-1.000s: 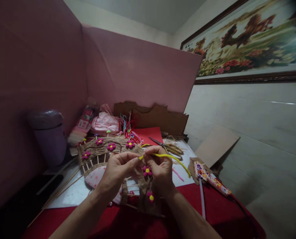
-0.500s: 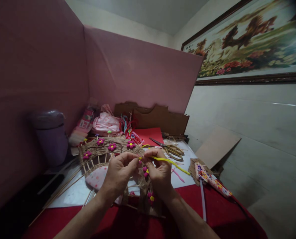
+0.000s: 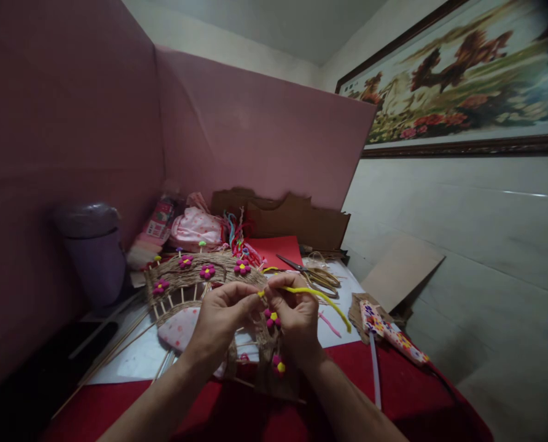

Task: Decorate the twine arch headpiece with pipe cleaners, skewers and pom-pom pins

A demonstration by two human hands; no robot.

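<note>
A fuzzy yellow pipe cleaner is pinched between both my hands. The fingertips of my left hand close on its short end, which looks curled or bent. My right hand grips it close beside, and the long tail sticks out to the right. Below the hands lies a woven twine craft on thin sticks, dotted with magenta flowers with yellow centres. Part of the craft is hidden behind my hands and wrists.
Gold-handled scissors and red paper lie behind the hands. Colourful pipe cleaners and a pink dotted cloth bag are at the back. A flowered glue gun rests at right, a lilac bin stands at left.
The yellow pipe cleaner's tail now arcs higher and its tip droops lower. My fingers have shifted slightly, still pinching it; the craft stays in place.
</note>
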